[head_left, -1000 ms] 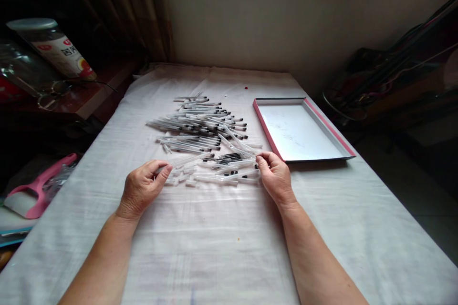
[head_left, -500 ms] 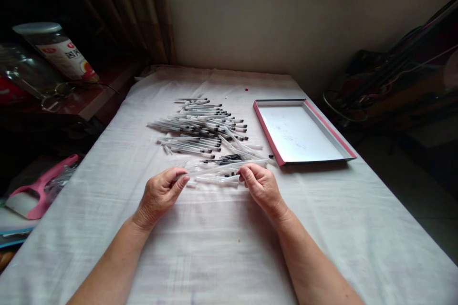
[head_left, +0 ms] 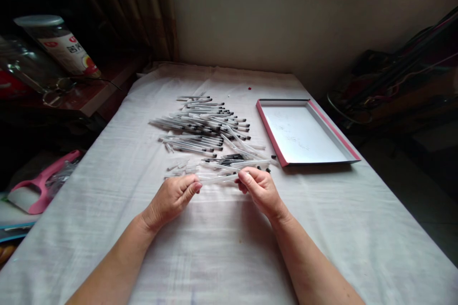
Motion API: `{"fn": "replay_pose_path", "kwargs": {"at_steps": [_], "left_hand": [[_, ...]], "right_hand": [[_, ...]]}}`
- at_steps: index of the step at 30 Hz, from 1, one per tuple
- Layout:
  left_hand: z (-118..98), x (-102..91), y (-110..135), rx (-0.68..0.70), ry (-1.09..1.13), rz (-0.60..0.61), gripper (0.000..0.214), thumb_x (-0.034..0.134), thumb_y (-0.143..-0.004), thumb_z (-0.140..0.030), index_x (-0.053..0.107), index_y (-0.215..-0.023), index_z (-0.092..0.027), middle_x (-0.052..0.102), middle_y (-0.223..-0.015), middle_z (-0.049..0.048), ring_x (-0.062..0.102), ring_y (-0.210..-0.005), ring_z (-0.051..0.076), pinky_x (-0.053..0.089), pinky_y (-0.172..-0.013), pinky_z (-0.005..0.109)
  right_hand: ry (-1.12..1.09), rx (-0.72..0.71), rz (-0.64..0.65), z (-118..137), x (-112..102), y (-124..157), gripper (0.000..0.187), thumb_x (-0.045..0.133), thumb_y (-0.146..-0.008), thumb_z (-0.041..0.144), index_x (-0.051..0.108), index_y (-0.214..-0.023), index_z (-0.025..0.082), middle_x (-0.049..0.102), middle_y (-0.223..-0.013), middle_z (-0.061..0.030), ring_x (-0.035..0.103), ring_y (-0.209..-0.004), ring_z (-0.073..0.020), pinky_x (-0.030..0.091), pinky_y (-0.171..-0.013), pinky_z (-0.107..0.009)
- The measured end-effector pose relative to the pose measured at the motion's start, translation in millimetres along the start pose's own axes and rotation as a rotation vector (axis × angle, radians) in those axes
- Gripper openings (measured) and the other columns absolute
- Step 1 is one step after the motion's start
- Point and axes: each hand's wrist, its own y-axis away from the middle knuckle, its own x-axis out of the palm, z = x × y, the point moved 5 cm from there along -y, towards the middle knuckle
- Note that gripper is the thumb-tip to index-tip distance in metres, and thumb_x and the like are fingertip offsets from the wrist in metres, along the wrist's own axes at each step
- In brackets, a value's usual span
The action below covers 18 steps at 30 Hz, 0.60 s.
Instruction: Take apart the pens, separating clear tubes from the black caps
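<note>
My left hand [head_left: 176,196] and my right hand [head_left: 262,191] are both closed, thumbs against fingers, at the near side of a pile. Between their fingertips runs a clear plastic pen tube [head_left: 219,180], held roughly level just above the cloth. More clear tubes [head_left: 246,150] lie loosely behind my right hand, beside a small bunch of thin black pieces [head_left: 231,158]. Beyond them spreads a heap of pens [head_left: 200,124] with clear barrels and black ends pointing right. Small clear plastic pieces [head_left: 179,164] lie behind my left hand. My fingers hide both ends of the held tube.
A shallow pink-edged box lid [head_left: 271,133] with a white inside lies right of the pens. The table has a pale cloth [head_left: 222,257]. At left, a side cabinet bears a labelled jar [head_left: 71,52] and eyeglasses [head_left: 53,97]; a pink-handled item [head_left: 45,183] is below.
My left hand has moved right, closer to my right hand, and the tube between them sits slightly lower. Small clear pieces behind my left hand are now uncovered. The view has shifted slightly.
</note>
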Motion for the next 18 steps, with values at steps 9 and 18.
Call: {"fn": "replay_pose_path", "kwargs": {"at_steps": [9, 18], "left_hand": [[18.6, -2.3, 5.8, -0.403, 0.478, 0.28, 0.058, 0.043, -0.085, -0.072, 0.048, -0.06, -0.019, 0.037, -0.046, -0.0054, 0.031, -0.041, 0.008, 0.024, -0.04, 0.021], [26.0, -6.5, 16.4, -0.543, 0.605, 0.421, 0.057, 0.047, -0.081, -0.073, 0.044, -0.058, -0.02, 0.032, -0.041, -0.0064, 0.022, -0.037, 0.007, 0.015, -0.037, 0.022]], "right_hand": [[0.252, -0.254, 0.132, 22.2, 6.9, 4.2, 0.035, 0.051, -0.092, 0.043, 0.063, -0.068, 0.019, 0.063, -0.061, -0.0023, 0.057, -0.057, -0.0135, 0.046, -0.057, -0.026], [0.363, -0.377, 0.17, 22.9, 13.3, 8.4, 0.024, 0.05, -0.094, 0.036, 0.067, -0.085, 0.021, 0.067, -0.072, -0.0035, 0.061, -0.066, -0.0157, 0.049, -0.064, -0.027]]}}
